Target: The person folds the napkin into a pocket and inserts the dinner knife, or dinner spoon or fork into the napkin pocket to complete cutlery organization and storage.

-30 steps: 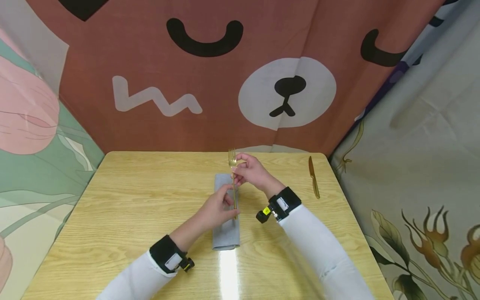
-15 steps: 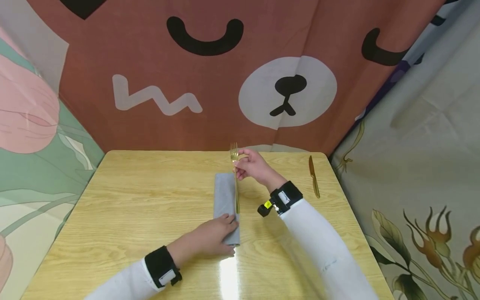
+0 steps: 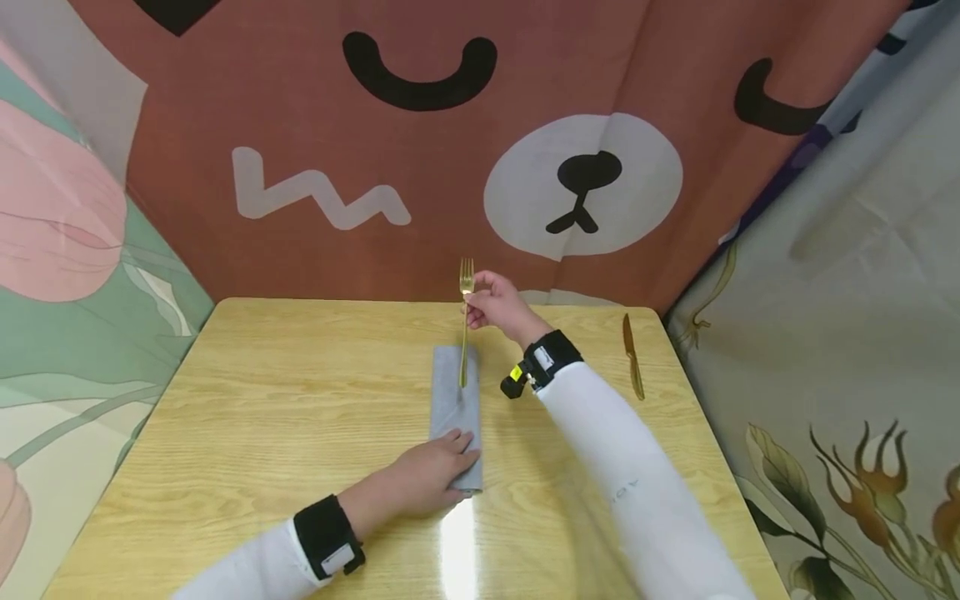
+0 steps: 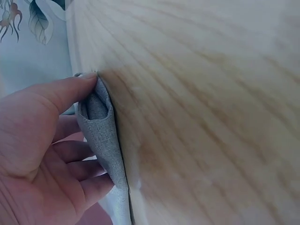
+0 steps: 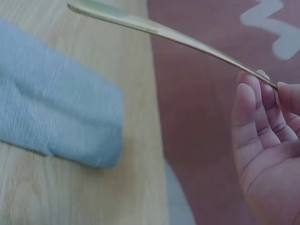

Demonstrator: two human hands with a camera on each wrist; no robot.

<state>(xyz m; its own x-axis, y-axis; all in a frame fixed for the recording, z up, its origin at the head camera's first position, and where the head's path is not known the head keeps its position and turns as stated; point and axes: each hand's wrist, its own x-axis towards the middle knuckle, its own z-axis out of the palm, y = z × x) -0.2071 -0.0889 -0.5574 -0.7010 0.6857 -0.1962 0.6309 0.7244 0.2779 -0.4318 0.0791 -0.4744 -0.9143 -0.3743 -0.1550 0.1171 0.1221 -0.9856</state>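
Note:
A gold fork (image 3: 464, 333) is raised above the table's far part with its tines up. My right hand (image 3: 504, 308) pinches it between thumb and fingers just under the tines; in the right wrist view the handle (image 5: 159, 32) reaches out to the left, free of the cloth. Below lies a grey folded cloth napkin (image 3: 454, 400), a long narrow strip on the table. My left hand (image 3: 427, 473) is on its near end. In the left wrist view the thumb (image 4: 70, 91) presses the napkin's end edge and the fingers (image 4: 77, 164) bend against its layered fold (image 4: 105, 136).
A gold knife (image 3: 633, 357) lies at the right side of the wooden table (image 3: 285, 375). A brown curtain with a bear face (image 3: 420, 167) hangs behind the table's far edge. Patterned curtains hang on the left (image 3: 67, 217) and right (image 3: 847, 300).
My left hand has let go of the fork handle and moved down to the napkin's near end. My right hand has lifted the fork up and away from the napkin.

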